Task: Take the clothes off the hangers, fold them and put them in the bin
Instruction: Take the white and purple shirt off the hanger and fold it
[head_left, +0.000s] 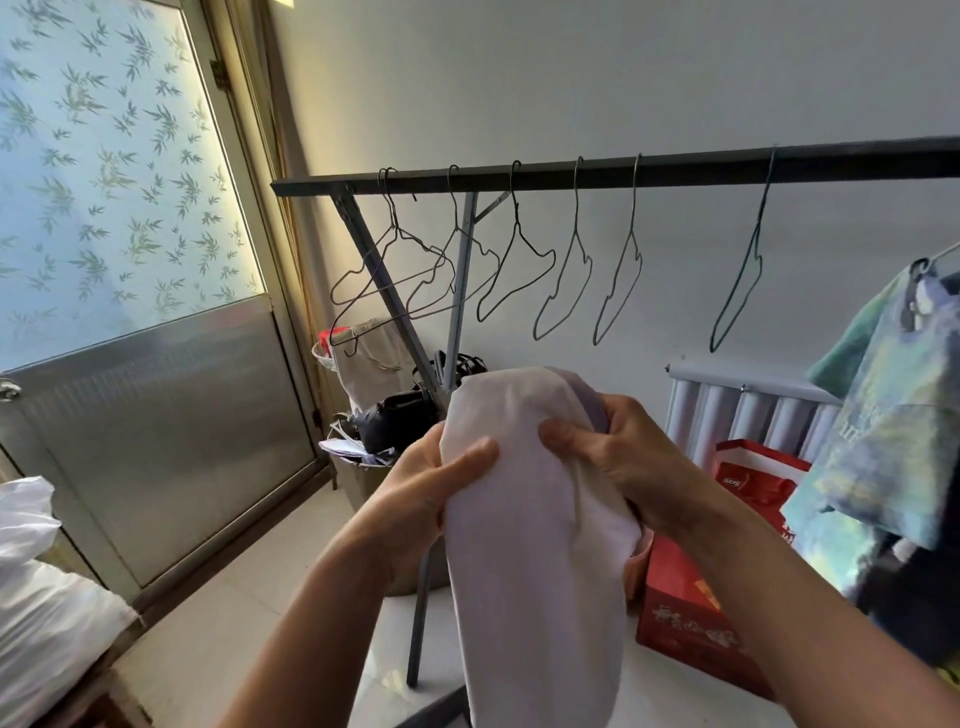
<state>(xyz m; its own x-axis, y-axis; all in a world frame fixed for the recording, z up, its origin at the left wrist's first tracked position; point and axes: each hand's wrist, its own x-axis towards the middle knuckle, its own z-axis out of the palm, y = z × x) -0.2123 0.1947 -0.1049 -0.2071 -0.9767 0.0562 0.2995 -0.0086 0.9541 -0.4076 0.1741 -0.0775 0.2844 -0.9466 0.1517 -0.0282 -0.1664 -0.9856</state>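
Observation:
A pale lilac-white garment (535, 530) hangs folded lengthwise in front of me, held up between both hands. My left hand (421, 493) grips its left edge with the thumb across the front. My right hand (618, 452) grips the right edge, thumb on the front, fingers curled behind. Above, a dark rail (623, 169) carries several bare wire hangers (566, 280). At the right edge a green-blue tie-dye shirt (893, 415) still hangs from a hanger. The bin cannot be made out with certainty.
A door with a frosted bamboo-pattern pane (119, 171) stands at left. White bags (36, 597) lie at lower left. Behind the rack's slanted legs (379, 270) sit a black bag (400, 421) and clutter. A white radiator (748, 410) and red boxes (691, 623) stand right.

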